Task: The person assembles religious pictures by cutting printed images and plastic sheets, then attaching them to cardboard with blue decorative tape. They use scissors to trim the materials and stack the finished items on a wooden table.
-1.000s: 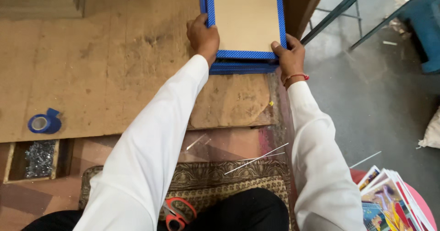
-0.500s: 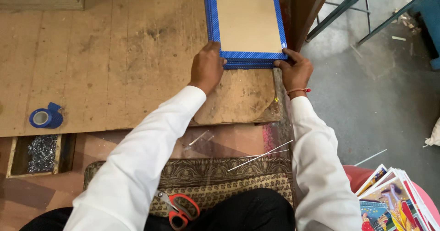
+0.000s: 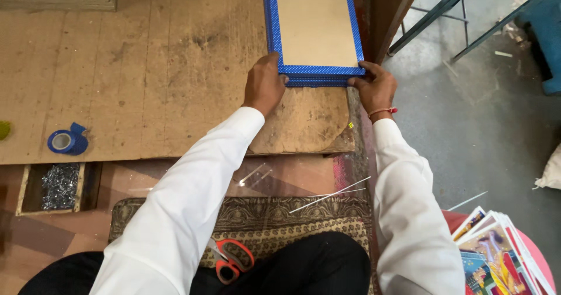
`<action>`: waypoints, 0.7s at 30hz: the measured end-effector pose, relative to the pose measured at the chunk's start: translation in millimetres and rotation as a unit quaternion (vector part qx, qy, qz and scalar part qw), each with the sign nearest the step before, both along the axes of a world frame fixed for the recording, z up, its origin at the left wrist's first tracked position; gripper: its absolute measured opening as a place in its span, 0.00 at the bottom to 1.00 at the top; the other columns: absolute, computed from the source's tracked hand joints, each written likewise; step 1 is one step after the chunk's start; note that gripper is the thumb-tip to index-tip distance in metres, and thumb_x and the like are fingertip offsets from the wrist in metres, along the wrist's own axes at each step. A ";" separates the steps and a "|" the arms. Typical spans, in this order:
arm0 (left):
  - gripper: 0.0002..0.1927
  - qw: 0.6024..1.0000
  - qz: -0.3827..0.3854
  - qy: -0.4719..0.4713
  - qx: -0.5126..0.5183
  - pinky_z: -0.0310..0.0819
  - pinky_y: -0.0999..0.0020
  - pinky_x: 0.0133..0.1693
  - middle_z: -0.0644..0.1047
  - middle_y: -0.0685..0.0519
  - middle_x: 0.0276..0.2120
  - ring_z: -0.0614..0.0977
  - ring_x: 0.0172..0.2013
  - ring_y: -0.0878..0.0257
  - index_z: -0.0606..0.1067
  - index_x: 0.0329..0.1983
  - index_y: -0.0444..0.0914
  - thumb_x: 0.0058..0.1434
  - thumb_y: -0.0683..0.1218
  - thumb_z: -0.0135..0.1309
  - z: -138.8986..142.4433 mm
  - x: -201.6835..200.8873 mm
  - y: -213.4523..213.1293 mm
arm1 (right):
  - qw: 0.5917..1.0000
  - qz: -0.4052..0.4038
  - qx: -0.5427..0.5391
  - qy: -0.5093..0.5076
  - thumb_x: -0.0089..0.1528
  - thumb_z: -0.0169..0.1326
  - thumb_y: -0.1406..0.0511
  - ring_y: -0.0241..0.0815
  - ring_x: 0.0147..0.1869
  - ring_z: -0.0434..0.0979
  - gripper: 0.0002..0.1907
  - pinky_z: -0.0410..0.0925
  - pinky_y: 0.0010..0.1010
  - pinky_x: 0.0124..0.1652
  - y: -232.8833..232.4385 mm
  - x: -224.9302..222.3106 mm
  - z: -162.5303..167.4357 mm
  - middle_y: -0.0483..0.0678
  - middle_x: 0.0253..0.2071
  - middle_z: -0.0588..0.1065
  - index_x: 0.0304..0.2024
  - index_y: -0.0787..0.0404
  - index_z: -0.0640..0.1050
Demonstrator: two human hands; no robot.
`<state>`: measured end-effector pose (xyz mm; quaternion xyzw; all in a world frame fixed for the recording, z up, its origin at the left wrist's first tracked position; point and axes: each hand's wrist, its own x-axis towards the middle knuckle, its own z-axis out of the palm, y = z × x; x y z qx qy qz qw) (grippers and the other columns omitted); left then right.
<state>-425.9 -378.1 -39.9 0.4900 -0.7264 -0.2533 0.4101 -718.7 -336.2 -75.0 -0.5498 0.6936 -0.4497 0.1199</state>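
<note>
A stack of blue-edged frames (image 3: 314,32) with tan backing boards lies on a worn brown board (image 3: 146,84) at its far right. My left hand (image 3: 264,85) grips the stack's near left corner. At the near right corner my right hand (image 3: 374,87), with a red thread at the wrist, holds the edge. Both arms are in white sleeves.
A roll of blue tape (image 3: 67,141) sits at the board's left edge. A wooden box of small metal nails (image 3: 58,187) lies below it. Orange-handled scissors (image 3: 234,259) rest on a patterned mat (image 3: 274,219) by my lap. Colourful prints (image 3: 502,254) are stacked at lower right. Metal legs (image 3: 444,14) stand on the grey floor.
Both hands and the frame stack have drawn a little nearer to me on the board. The grip at the two near corners stays the same.
</note>
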 end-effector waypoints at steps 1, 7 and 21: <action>0.28 0.999 0.010 0.024 -0.025 0.74 0.52 0.49 0.77 0.34 0.47 0.79 0.48 0.39 0.71 0.54 0.27 0.49 0.35 0.65 3.8 5.0 10.2 | 1.000 0.020 0.000 -0.021 0.49 0.69 0.74 0.37 0.46 0.85 0.27 0.77 0.29 0.47 7.0 3.2 6.9 0.53 0.44 0.83 0.52 0.65 0.80; 0.23 0.992 -0.091 -0.002 0.082 0.75 0.52 0.50 0.77 0.39 0.55 0.81 0.46 0.41 0.73 0.59 0.32 0.61 0.44 0.54 3.5 84.8 157.7 | 0.997 -0.050 0.023 -0.054 0.60 0.62 0.70 0.40 0.42 0.82 0.15 0.73 0.30 0.43 134.1 84.1 49.2 0.54 0.41 0.83 0.49 0.68 0.82; 0.15 0.980 -0.025 -0.077 0.184 0.78 0.55 0.41 0.82 0.39 0.36 0.85 0.35 0.48 0.82 0.48 0.35 0.61 0.47 0.63 2.5 303.0 426.4 | 0.944 -0.231 -0.101 0.213 0.62 0.62 0.70 0.51 0.44 0.84 0.05 0.70 0.46 0.61 579.9 254.5 140.6 0.53 0.39 0.82 0.41 0.65 0.82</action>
